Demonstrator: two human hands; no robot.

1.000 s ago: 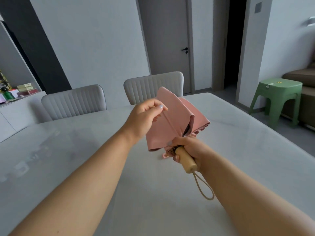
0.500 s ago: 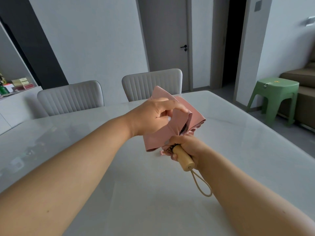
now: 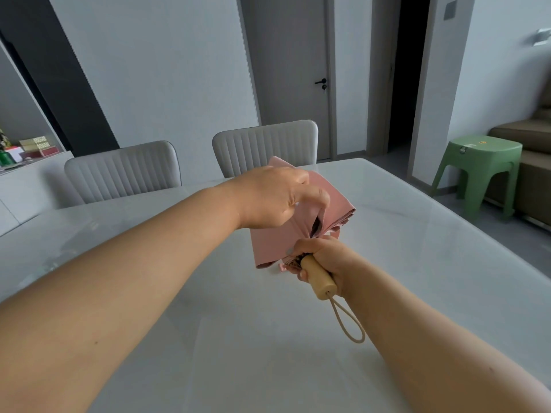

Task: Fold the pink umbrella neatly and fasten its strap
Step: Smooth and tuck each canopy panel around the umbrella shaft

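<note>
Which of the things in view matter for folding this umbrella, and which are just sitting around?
In the job:
- pink umbrella, canopy half gathered
- wooden handle, gripped by the right hand
- left hand, on the canopy folds
- cord loop, hanging from the handle

Just about:
- table
- two chairs
- green stool
- door
- boxes on the shelf

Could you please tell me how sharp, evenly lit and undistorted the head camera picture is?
Head view: soft, even light; the left hand is slightly motion-blurred over the pink umbrella, the right hand sharper; faint reflections on the glossy table; wide-angle bending of the door.
</note>
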